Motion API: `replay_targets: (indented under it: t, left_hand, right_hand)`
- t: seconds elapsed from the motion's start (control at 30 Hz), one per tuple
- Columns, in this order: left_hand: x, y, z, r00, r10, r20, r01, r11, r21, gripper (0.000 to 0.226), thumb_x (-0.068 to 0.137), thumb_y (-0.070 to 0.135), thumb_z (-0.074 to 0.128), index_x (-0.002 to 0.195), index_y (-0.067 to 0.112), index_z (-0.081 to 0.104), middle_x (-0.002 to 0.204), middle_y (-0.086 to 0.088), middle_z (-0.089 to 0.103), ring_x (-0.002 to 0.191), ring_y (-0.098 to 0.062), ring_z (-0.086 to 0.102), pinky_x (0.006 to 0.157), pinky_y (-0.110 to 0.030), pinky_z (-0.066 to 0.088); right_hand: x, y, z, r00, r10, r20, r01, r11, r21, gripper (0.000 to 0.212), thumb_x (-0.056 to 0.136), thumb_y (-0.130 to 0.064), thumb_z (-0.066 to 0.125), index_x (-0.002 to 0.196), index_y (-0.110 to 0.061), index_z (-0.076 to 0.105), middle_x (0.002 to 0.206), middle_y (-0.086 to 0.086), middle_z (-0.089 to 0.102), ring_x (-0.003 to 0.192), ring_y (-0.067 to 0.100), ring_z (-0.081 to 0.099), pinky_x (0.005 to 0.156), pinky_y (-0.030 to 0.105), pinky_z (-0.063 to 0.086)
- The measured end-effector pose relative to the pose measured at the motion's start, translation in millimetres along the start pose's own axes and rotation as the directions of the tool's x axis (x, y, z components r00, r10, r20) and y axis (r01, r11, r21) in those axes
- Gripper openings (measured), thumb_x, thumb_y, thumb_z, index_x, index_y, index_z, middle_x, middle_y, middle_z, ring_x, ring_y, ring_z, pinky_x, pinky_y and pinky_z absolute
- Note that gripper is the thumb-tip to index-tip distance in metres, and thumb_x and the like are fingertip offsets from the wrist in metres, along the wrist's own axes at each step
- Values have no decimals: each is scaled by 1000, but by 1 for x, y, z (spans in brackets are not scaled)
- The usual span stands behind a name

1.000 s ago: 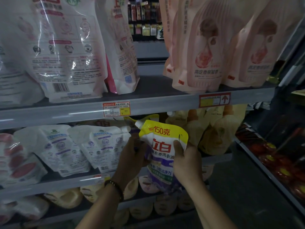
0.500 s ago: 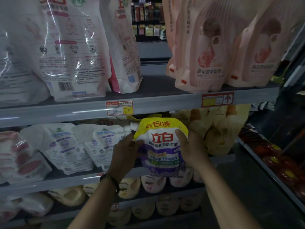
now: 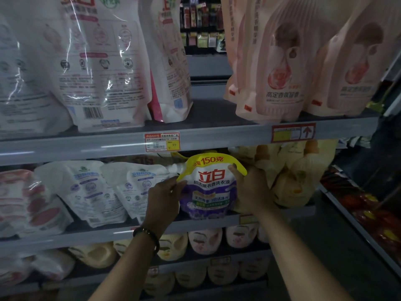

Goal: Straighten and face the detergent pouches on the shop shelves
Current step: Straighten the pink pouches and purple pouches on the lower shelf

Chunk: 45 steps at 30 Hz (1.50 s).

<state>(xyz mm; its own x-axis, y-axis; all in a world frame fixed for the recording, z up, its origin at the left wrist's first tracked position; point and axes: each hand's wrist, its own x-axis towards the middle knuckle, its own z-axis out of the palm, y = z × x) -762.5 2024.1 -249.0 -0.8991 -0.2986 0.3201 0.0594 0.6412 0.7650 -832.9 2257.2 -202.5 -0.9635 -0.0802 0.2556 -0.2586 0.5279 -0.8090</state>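
A purple detergent pouch [image 3: 209,187] with a yellow top band and a white spout stands upright on the middle shelf [image 3: 108,234], its printed front facing me. My left hand [image 3: 163,202] grips its left edge, thumb over the front near the yellow band. My right hand [image 3: 250,190] grips the right edge, thumb hooked on the yellow top corner. White pouches [image 3: 138,187] lean just left of it and yellow pouches [image 3: 297,177] crowd its right side.
The upper shelf [image 3: 217,133] carries large white pouches [image 3: 102,61] turned back-side out and pink pouches [image 3: 303,61] facing front. Lower shelves hold rows of pale pouches [image 3: 206,241]. A second rack with red goods [image 3: 373,216] stands on the right across a dark aisle.
Both hands have carried the purple pouch up and back onto the middle shelf and turned it from tilted to upright, front facing out.
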Motion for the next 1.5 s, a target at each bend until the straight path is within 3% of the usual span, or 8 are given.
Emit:
replay_targets:
  t: [0.17,0.37,0.57,0.77,1.0,1.27,1.37,1.5]
  left_hand:
    - [-1,-3,2,1000,-21,-5,21,999,-25,19,107,26,61,91,26,71,86,8,74,78,-5,70,67,-23,52]
    - [-9,-6,8,997,-76,-8,76,997,-14,15,107,23,62,100,27,75,94,4,74,80,-1,67,63,-12,48]
    - [-2,-7,11,993,-114,44,115,993,-35,17,107,24,61,108,22,77,98,5,76,88,-8,72,71,-19,54]
    - [0,-2,17,994,-105,41,105,994,-7,18,107,23,62,115,18,77,100,0,77,90,-13,73,72,-21,56]
    - [0,7,14,998,-55,-19,56,995,87,21,106,26,63,121,20,76,107,1,79,91,-10,72,75,-21,54]
    - [-13,3,-4,990,-104,-93,113,990,89,12,103,23,65,97,26,75,95,8,76,88,-9,71,81,-40,61]
    - [-20,-4,-15,972,-185,-145,191,981,28,13,102,26,66,94,24,75,91,8,76,85,-9,72,84,-44,61]
    - [-32,-18,-33,954,-163,-250,182,982,52,9,100,28,69,92,27,69,89,6,73,84,-13,70,78,-41,60]
  right_hand:
    - [5,9,9,999,-34,26,33,998,45,24,106,-25,63,112,-6,76,96,-8,70,79,-18,62,72,9,48]
    - [0,24,21,999,-35,16,34,999,41,44,106,-50,53,106,-11,74,91,6,78,82,14,74,75,42,63]
    - [4,21,18,999,-44,-9,44,999,27,27,108,-28,59,116,-7,75,97,-1,73,81,4,67,67,-2,41]
    - [13,29,21,999,48,-12,-49,996,-69,47,108,-41,55,94,-1,74,84,14,76,78,28,73,69,38,59]
    - [1,30,16,967,-181,-177,151,974,-170,33,105,-41,62,128,-20,70,111,0,78,100,18,73,84,30,57]
    - [-36,22,26,931,-36,-364,8,997,-79,59,92,-37,76,139,-18,46,139,11,52,123,27,60,91,34,57]
    - [-58,18,49,961,17,-275,-26,999,-29,41,94,-29,76,123,-12,52,120,9,56,105,23,62,76,15,45]
    - [-74,8,84,999,-11,-51,10,1000,-9,15,96,-26,73,101,-23,59,95,-5,61,85,9,61,72,29,51]
